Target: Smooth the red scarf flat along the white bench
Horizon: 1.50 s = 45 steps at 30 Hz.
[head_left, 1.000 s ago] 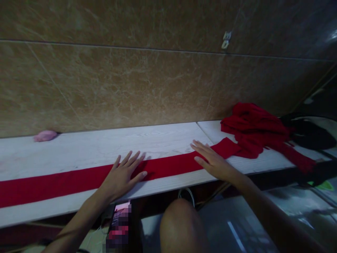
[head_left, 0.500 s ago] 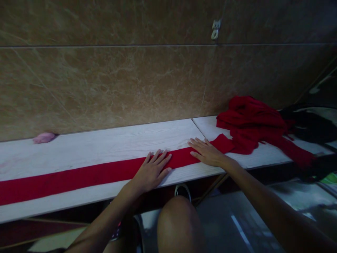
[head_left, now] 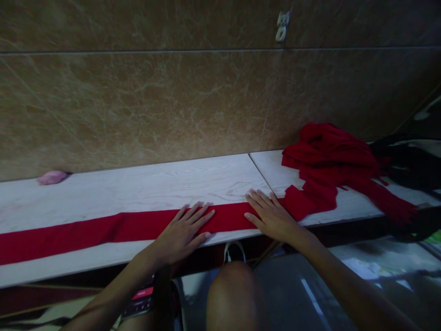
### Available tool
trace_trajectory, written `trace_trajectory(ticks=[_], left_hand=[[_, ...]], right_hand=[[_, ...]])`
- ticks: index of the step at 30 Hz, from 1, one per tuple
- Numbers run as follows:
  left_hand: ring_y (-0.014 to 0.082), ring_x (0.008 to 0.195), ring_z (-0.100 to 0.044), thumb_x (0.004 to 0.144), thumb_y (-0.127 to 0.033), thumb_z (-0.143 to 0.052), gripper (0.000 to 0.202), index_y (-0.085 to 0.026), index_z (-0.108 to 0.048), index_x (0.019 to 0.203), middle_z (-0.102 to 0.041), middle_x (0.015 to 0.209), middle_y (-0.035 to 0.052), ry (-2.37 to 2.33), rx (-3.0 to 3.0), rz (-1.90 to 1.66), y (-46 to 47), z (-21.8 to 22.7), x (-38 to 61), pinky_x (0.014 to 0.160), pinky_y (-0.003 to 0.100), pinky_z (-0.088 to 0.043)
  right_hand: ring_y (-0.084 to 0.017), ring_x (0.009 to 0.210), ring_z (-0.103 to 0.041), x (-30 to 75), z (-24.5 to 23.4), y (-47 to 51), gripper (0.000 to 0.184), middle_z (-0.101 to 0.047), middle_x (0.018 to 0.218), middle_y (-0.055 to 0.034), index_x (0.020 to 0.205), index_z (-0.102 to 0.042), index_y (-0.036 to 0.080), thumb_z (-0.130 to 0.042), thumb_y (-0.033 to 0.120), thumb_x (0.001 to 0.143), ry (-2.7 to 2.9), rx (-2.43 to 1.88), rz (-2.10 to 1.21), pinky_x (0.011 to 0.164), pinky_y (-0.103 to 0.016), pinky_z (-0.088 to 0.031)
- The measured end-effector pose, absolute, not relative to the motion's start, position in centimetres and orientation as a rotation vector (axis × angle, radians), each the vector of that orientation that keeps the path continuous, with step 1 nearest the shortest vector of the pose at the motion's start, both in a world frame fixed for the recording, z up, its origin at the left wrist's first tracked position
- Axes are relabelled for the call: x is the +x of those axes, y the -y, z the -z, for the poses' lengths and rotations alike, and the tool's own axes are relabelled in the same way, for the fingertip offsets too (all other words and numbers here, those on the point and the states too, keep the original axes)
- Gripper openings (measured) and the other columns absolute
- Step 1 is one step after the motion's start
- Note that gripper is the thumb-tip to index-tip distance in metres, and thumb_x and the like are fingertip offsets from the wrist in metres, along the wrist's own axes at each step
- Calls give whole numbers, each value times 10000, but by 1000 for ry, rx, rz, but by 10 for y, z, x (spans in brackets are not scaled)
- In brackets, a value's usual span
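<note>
A long red cloth strip (head_left: 86,232) lies flat along a pale wooden board (head_left: 144,186). My left hand (head_left: 182,232) rests palm down on the strip, fingers spread and open. My right hand (head_left: 270,216) presses flat on the same strip a little to the right, fingers stretched out. Beyond my right hand the strip runs into a crumpled heap of red fabric (head_left: 327,158) on the board's right section.
A brown marble-patterned wall (head_left: 172,92) stands right behind the board, with a small white hook (head_left: 281,25) high up. A small pink lump (head_left: 51,177) lies at the far left. Dark bags (head_left: 409,161) sit at the right. My knee (head_left: 234,294) is below the board's edge.
Both hands have slid along the strip. The left hand moved right toward the right hand, then back slightly. The strip near the right hand has shifted toward the board's front edge.
</note>
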<state>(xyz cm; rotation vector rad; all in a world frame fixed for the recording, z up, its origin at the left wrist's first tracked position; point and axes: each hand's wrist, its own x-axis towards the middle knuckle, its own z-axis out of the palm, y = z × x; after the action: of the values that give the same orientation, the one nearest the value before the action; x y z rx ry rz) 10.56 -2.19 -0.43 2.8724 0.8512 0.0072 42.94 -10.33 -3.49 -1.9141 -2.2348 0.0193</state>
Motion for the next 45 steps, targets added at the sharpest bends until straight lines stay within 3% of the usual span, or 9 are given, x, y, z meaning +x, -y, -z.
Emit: trace_trajectory(ticks=[6, 10, 18, 23, 26, 31, 36, 40, 45], left_hand=[[312, 1634, -189, 1104, -618, -273, 647, -339, -241, 1687, -217, 1746, 13, -926, 2839, 58, 22, -2, 105, 1319, 595, -178], [319, 1644, -124, 1109, -610, -234, 638, -339, -253, 1686, -212, 1752, 8, -978, 2850, -20, 23, -10, 118, 1318, 628, -135], [285, 1634, -195, 1105, -611, -283, 653, -299, -287, 1679, -267, 1734, 40, -832, 2875, -16, 22, 1, 150, 1329, 571, -142], [333, 1622, -233, 1054, -673, -415, 738, -270, -325, 1666, -272, 1730, 65, -800, 2907, -63, 20, -1, 150, 1311, 624, -187], [334, 1607, -286, 1065, -574, -489, 595, -312, -463, 1598, -368, 1699, 35, -767, 2984, -210, 23, -2, 152, 1304, 653, -188], [265, 1455, -551, 1078, -421, -529, 419, -250, -644, 1443, -611, 1529, 55, -605, 3037, -424, 27, 4, 163, 1256, 548, -384], [241, 1171, -754, 1059, -291, -569, 269, -203, -772, 1212, -797, 1229, 50, -526, 2981, -749, 25, 13, 172, 1032, 427, -611], [232, 1000, -805, 1040, -250, -591, 224, -187, -780, 1145, -831, 1085, 56, -617, 2898, -930, 25, 15, 176, 868, 382, -673], [237, 998, -807, 1039, -245, -588, 217, -179, -769, 1139, -826, 1106, 75, -632, 2921, -958, 29, 14, 180, 852, 385, -682]], right_hand=[[-354, 1599, -241, 431, 19, 88, 709, -306, 1717, -168, 1638, -408, 162, -346, 605, 1088, 2289, -1880, -139, 1271, -667, -187], [-321, 1617, -176, 433, 9, 85, 660, -254, 1743, -121, 1663, -363, 229, -343, 581, 1104, 2346, -1676, -155, 1286, -643, -157], [-296, 1614, -195, 428, 17, 81, 627, -296, 1728, -103, 1653, -383, 233, -410, 536, 1104, 2518, -1509, -276, 1310, -590, -108], [-305, 1616, -186, 437, 12, 79, 814, -250, 1739, -121, 1665, -350, 234, -551, 676, 1011, 2503, -1480, -385, 1316, -568, -112], [-308, 1614, -201, 441, 7, 84, 847, -238, 1739, -134, 1653, -380, 228, -628, 669, 974, 2457, -1420, -383, 1314, -577, -111], [-284, 1584, -303, 442, 12, 97, 704, -366, 1701, -98, 1609, -466, 264, -698, 489, 984, 2398, -1409, -376, 1316, -561, -163], [-287, 1556, -366, 441, 14, 102, 614, -432, 1665, -99, 1569, -526, 249, -668, 447, 1005, 2376, -1465, -406, 1309, -568, -209], [-298, 1541, -395, 439, 13, 102, 606, -467, 1643, -122, 1555, -549, 215, -648, 451, 1005, 2317, -1539, -340, 1286, -553, -291], [-313, 1510, -448, 431, 9, 101, 619, -509, 1616, -127, 1546, -560, 205, -629, 479, 995, 2271, -1612, -264, 1265, -562, -327]])
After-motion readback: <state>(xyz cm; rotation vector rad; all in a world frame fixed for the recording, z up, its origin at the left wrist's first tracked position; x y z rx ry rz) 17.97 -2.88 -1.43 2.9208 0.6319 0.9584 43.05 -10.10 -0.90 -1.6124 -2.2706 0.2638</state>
